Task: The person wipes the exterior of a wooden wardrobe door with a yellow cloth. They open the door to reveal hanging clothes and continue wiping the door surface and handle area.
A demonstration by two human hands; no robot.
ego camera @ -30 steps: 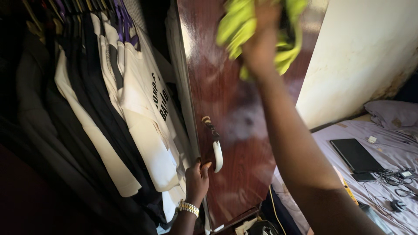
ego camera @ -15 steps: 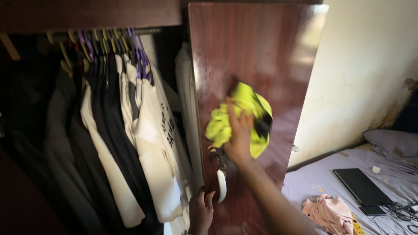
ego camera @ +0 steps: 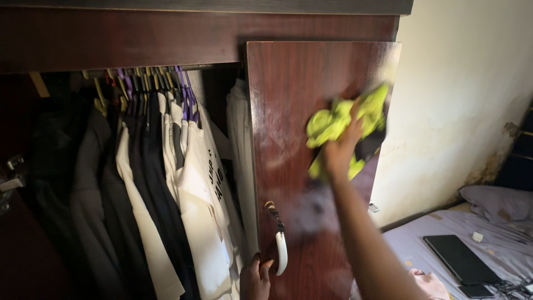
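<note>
Both hands are on the wardrobe door [ego camera: 294,166] as I see it. My right hand [ego camera: 340,145] is closed around a yellow-green cloth [ego camera: 338,123], pressing it flat against the upper part of the dark red door. Well below it, my left hand [ego camera: 255,278] grips the door's edge, just beside the white handle [ego camera: 281,253]. Left of that hand, shirts [ego camera: 189,189] hang on hangers inside the wardrobe. Below and right of my right hand, a laptop [ego camera: 458,258] lies on the bed [ego camera: 422,239].

Dim wardrobe interior [ego camera: 66,183]; daylit wall [ego camera: 461,100]; glare on glossy door [ego camera: 288,111]; motion-blurred cloth [ego camera: 344,125].
</note>
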